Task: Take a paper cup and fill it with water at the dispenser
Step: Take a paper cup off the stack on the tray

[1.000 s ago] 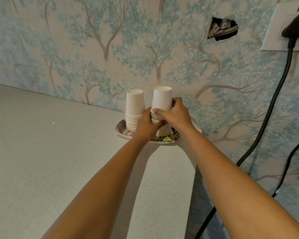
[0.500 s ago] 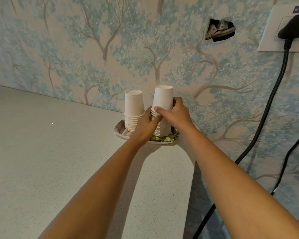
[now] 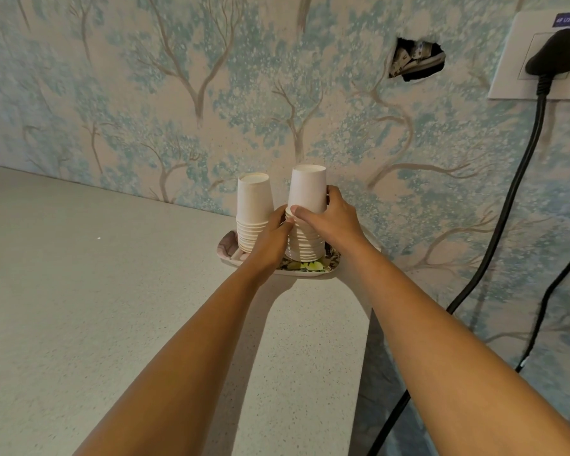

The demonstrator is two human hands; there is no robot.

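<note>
— Top paper cup (image 3: 307, 189)?
— Upside down on the right-hand stack (image 3: 304, 240), pinched between thumb and fingers of the right hand (image 3: 329, 222), closed around its lower rim.
— Left hand (image 3: 270, 240)?
— Just below that grip, closed against the stack, likely steadying it for separation.
— Beyond?
— Second cup stack (image 3: 253, 213) left of the grip; patterned plate (image 3: 305, 269) underneath, on the speckled countertop (image 3: 112, 291). No dispenser in view.

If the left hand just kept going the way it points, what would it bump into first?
The left hand already touches the right cup stack. Pushing on, it would press that stack first, with the wallpapered wall probably behind; depth is unclear.
</note>
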